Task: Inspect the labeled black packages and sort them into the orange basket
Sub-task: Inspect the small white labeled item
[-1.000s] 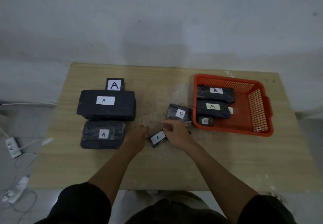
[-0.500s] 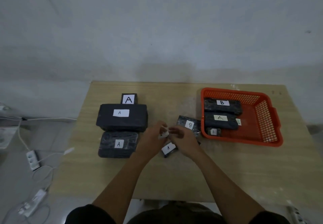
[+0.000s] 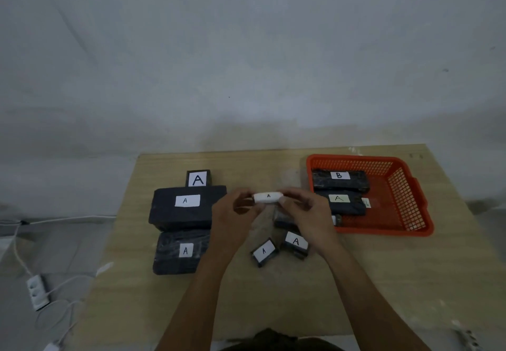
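Both my hands hold a small package (image 3: 267,197) with a white label marked A above the table's middle. My left hand (image 3: 235,219) pinches its left end and my right hand (image 3: 306,213) pinches its right end. Two small black packages marked A (image 3: 264,252) (image 3: 295,243) lie on the table below my hands. A dark package (image 3: 283,219) is mostly hidden behind my right hand. The orange basket (image 3: 410,202) at the right holds a package marked B (image 3: 339,180), one marked A (image 3: 342,202) and a small one (image 3: 337,219).
At the left of the wooden table (image 3: 273,296) stand a large black package marked A (image 3: 186,208), another marked A (image 3: 180,252) in front of it and a small upright one (image 3: 198,178) behind. A white power strip (image 3: 37,291) with cables lies on the floor at the left.
Both hands have lifted the small labeled package from the table and raised it, with its label now facing me. The camera has tilted upward, so the table sits lower in view.
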